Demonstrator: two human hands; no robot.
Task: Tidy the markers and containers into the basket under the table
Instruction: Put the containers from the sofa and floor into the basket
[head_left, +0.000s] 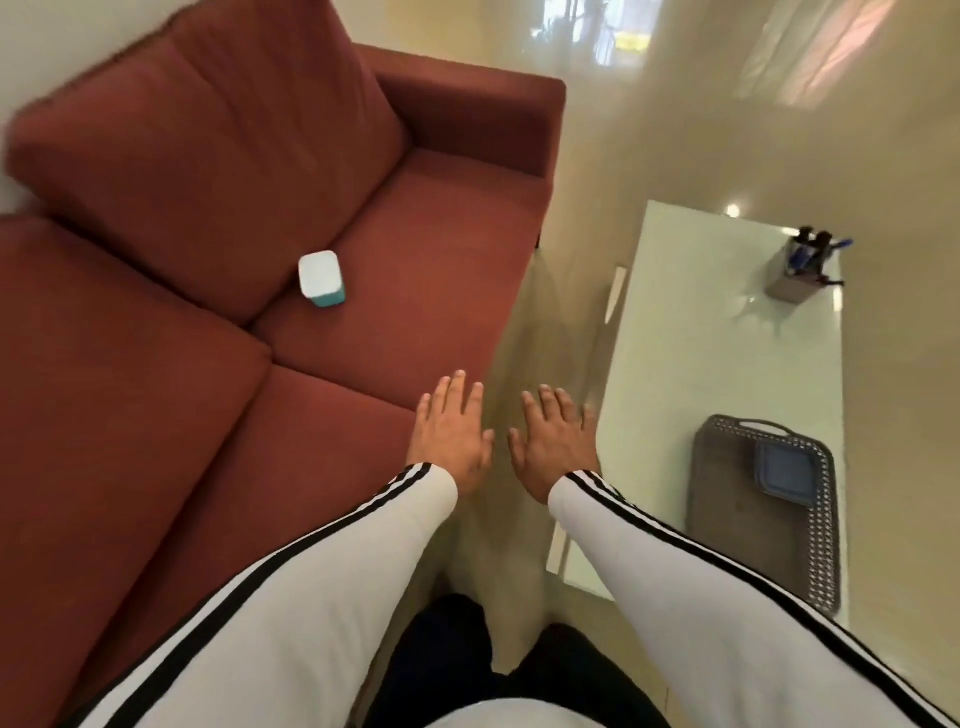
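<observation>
both hands are held out flat, palms down, side by side and apart, holding nothing. the left hand (452, 436) hangs over the front edge of the sofa (208, 260), its fingers (460, 387) straight and slightly spread. the right hand (553, 441) hangs over the floor (675, 130) between sofa and table, fingers straight and spread too. both arms are in white sleeves (322, 597) with black stripes

a small white tub (322, 278) with a teal base stands on the sofa seat at 10 o'clock from the left hand, well apart from it, near the back cushion

the glass table (727, 353) lies at 3 o'clock from the hands. at its far end, 2 o'clock from the right hand, a grey holder (795, 288) stands upright with dark and blue markers (810, 249) sticking out of its top; how many there are is too blurred to tell. at the near end, 4 o'clock from the right hand, a dark woven basket (826, 535) shows through the glass top, seemingly below it. a flat blue box (784, 467) lies in the basket's far corner. neither hand touches the table or the basket
</observation>
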